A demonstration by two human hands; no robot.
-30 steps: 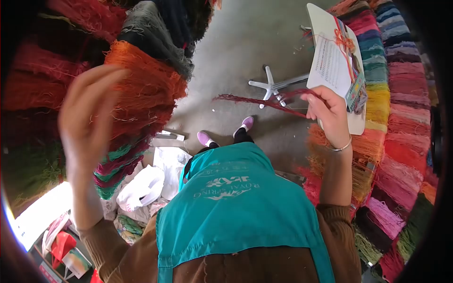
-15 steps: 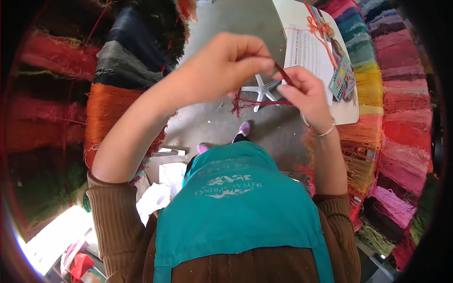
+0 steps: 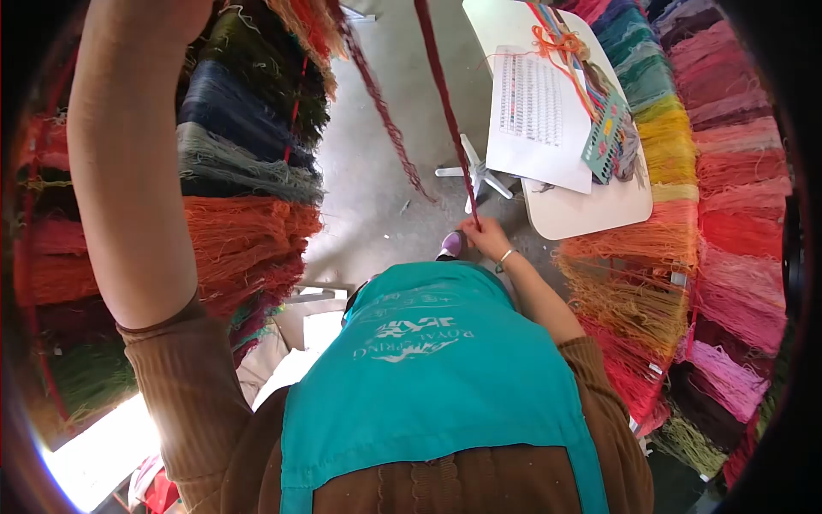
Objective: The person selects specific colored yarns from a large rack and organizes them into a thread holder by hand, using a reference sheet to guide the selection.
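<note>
My right hand [image 3: 485, 237] is low in front of the apron. Its fingers are pinched on the lower end of a taut strand of dark red yarn [image 3: 447, 103], which runs up out of the frame. A second, looser, crinkled dark red length [image 3: 377, 94] hangs beside it, its lower end free over the floor. My left hand [image 3: 167, 13] is raised at the top left, mostly cut off by the frame edge. Its fingers are hidden, so what it holds does not show.
Racks of colored yarn hanks stand at left [image 3: 248, 223] and right [image 3: 728, 197]. A white table [image 3: 582, 218] holds a printed sheet [image 3: 531, 111], a green card [image 3: 605, 137] and colored threads. A white star-shaped base [image 3: 479, 178] stands on the floor.
My hands were close together on the dark red yarn. The left has risen up and left, mostly out of frame; the right has moved down toward the apron, and the yarn is stretched long.
</note>
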